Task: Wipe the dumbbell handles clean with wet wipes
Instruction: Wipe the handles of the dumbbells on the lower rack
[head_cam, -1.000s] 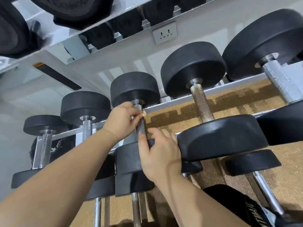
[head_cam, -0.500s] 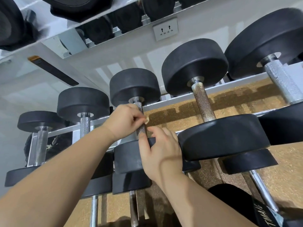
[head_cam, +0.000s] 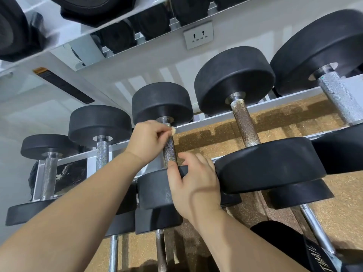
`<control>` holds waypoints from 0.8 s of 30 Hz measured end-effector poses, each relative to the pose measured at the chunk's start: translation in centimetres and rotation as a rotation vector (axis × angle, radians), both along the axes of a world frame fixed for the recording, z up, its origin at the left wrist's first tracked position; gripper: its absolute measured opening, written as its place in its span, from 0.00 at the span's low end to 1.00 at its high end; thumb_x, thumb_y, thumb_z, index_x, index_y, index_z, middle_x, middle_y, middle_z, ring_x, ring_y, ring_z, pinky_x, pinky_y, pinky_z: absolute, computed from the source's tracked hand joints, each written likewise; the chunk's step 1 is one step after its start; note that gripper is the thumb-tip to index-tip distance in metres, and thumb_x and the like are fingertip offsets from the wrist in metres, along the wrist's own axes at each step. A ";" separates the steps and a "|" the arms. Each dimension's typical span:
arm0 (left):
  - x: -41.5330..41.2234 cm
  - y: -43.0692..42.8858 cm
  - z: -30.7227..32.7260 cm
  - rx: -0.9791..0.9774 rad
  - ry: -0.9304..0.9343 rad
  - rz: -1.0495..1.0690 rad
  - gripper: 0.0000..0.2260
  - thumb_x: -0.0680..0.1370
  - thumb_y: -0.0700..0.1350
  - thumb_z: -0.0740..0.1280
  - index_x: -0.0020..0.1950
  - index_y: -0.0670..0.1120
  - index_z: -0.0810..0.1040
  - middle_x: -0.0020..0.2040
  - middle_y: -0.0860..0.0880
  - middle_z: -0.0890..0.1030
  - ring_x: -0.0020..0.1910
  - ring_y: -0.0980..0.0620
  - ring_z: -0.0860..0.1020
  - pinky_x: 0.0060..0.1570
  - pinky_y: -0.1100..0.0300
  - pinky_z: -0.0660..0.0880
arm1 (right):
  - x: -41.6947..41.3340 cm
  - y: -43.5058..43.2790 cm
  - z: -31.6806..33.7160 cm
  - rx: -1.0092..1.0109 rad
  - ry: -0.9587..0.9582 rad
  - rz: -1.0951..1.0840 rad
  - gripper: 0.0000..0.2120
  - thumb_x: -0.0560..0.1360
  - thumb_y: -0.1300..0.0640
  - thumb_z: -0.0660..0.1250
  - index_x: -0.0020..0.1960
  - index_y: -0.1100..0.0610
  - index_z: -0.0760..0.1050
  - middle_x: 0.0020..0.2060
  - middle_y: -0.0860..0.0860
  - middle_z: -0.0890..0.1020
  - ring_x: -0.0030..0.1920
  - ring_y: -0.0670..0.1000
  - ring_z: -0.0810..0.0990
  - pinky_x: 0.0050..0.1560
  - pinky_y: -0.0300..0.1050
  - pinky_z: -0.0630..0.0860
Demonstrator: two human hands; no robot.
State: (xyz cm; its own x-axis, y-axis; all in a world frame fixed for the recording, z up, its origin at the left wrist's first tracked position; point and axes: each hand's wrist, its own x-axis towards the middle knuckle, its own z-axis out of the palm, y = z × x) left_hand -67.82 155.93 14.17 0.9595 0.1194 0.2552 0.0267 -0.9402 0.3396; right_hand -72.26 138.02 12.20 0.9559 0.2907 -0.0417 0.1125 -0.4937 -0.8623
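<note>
On the white rack (head_cam: 275,104), upper tier, third from the left: middle dumbbell (head_cam: 163,101), black rubber heads, dark knurled handle (head_cam: 170,154), lying across both rails.

Left hand (head_cam: 147,142): fingers curled round the top of the handle just below the far head, pinching a small beige wad of wet wipe (head_cam: 173,130) against the metal. Half a second ago the wad sat lower on the grip. It now lies closer to the collar, about where it was a second ago.

Right hand (head_cam: 196,185): clasps the near end of the same dumbbell, thumb laid on the near head (head_cam: 155,191) beside the foot of the handle, fingers bent over the rim on the other side. Placement is unchanged across the three frames.

Neighbours on the tier:
- Right: larger dumbbell (head_cam: 233,79) with a brownish, tarnished grip, then a still larger one (head_cam: 318,46) with a bright silver grip.
- Left: two smaller dumbbells (head_cam: 100,122) and (head_cam: 47,144) with silver grips.

None of these has shifted.

Lower tier: further black heads and chrome bars are partly hidden by the forearms.

Wall: double socket (head_cam: 198,35), with a mirror strip above showing more black weights.

Floor (head_cam: 343,203): tan speckled.
</note>
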 end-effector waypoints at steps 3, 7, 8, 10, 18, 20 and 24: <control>0.7 -0.6 0.0 -0.009 -0.032 0.083 0.06 0.77 0.41 0.73 0.52 0.46 0.88 0.48 0.48 0.87 0.49 0.50 0.84 0.55 0.60 0.77 | 0.0 0.0 0.0 0.010 0.005 -0.003 0.25 0.73 0.35 0.52 0.59 0.46 0.76 0.51 0.45 0.77 0.57 0.50 0.70 0.60 0.48 0.70; -1.9 0.1 -0.1 -0.183 0.144 0.022 0.08 0.78 0.41 0.72 0.54 0.49 0.87 0.49 0.52 0.87 0.48 0.55 0.83 0.54 0.58 0.78 | 0.0 -0.1 0.2 0.014 0.006 0.003 0.22 0.74 0.36 0.53 0.56 0.47 0.76 0.50 0.45 0.77 0.56 0.50 0.70 0.59 0.48 0.70; -2.4 0.5 -0.1 -0.250 0.218 0.010 0.09 0.78 0.40 0.72 0.55 0.50 0.87 0.50 0.53 0.87 0.48 0.52 0.83 0.54 0.56 0.79 | 0.0 -0.1 0.3 0.018 0.009 0.006 0.21 0.74 0.36 0.53 0.55 0.47 0.76 0.50 0.45 0.77 0.56 0.50 0.70 0.59 0.48 0.70; -2.8 1.2 -0.2 -0.327 0.301 -0.008 0.10 0.78 0.41 0.72 0.57 0.52 0.86 0.49 0.55 0.87 0.49 0.49 0.84 0.54 0.55 0.79 | -0.1 -0.2 0.3 0.030 0.010 0.007 0.20 0.74 0.36 0.53 0.54 0.46 0.76 0.49 0.44 0.77 0.56 0.49 0.70 0.58 0.49 0.71; 1.4 1.3 0.0 -0.022 0.023 0.035 0.06 0.78 0.45 0.73 0.52 0.46 0.88 0.45 0.50 0.86 0.44 0.54 0.81 0.48 0.69 0.71 | -0.2 -0.1 -0.1 0.057 -0.007 -0.026 0.22 0.74 0.36 0.55 0.59 0.46 0.77 0.48 0.42 0.77 0.56 0.49 0.71 0.58 0.49 0.72; 1.0 1.1 0.5 0.019 0.066 -0.020 0.04 0.77 0.44 0.74 0.48 0.46 0.88 0.44 0.50 0.86 0.44 0.52 0.82 0.49 0.62 0.75 | -0.2 -0.1 0.0 0.056 -0.009 -0.027 0.21 0.74 0.36 0.55 0.58 0.45 0.76 0.48 0.42 0.77 0.56 0.48 0.71 0.57 0.49 0.73; -2.7 0.5 1.8 -0.278 0.416 -0.135 0.01 0.75 0.44 0.77 0.44 0.49 0.88 0.40 0.55 0.86 0.42 0.56 0.84 0.45 0.60 0.79 | -0.2 -0.1 0.1 0.050 -0.004 -0.026 0.22 0.74 0.35 0.54 0.58 0.45 0.76 0.49 0.42 0.76 0.56 0.49 0.71 0.57 0.50 0.73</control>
State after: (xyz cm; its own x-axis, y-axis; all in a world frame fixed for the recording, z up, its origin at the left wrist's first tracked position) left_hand -70.54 156.45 16.00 0.9846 -0.0039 -0.1750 0.0969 -0.8205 0.5633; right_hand -72.43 137.92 12.33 0.9634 0.2672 -0.0235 0.1039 -0.4527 -0.8856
